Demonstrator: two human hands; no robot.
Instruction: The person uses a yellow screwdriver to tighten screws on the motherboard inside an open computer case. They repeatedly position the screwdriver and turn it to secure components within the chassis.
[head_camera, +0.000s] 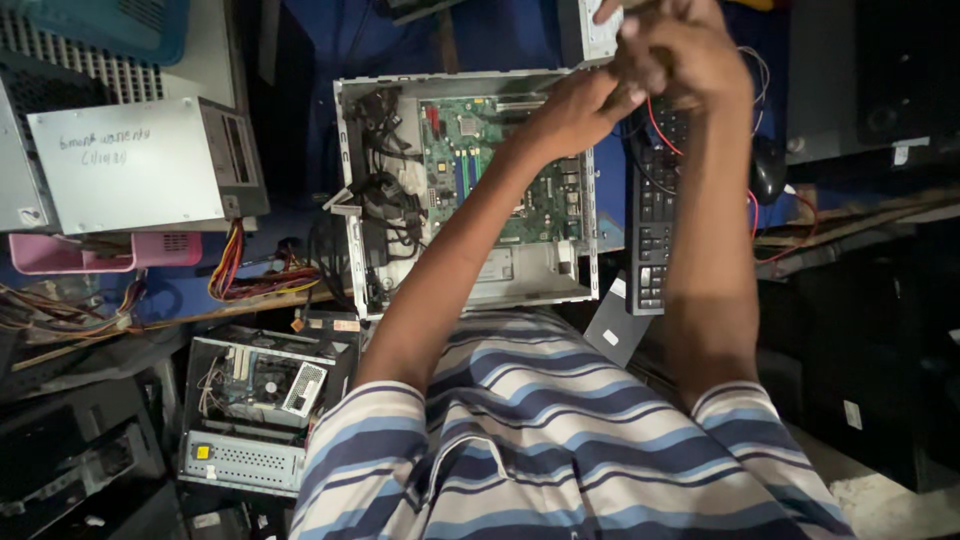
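Biggest thing in front of me is the open PC case (470, 190), lying flat with its side off, green motherboard (500, 165) showing inside and a bundle of black cables (385, 195) along its left wall. Left of that sits a grey power supply (140, 165) with handwriting on top and a fan of coloured wires (250, 270) coming out of its lower right corner. Below it, down by my left elbow, is a second smaller open case (255, 415) with a fan and boards visible. A black keyboard (655, 225) lies just right of the main case, with a black mouse (768, 170) beside it. My left hand (575, 110) is up over the top right corner of the case, and my right hand (680, 55) is right against it, the two bunched together around something small. Can't really tell what's in there or how tight the grip is, fingers hide it. Thin red wires (660, 125) hang down from under my hands across the keyboard. A small pale box (600, 30) sits just behind my hands, at the top edge.
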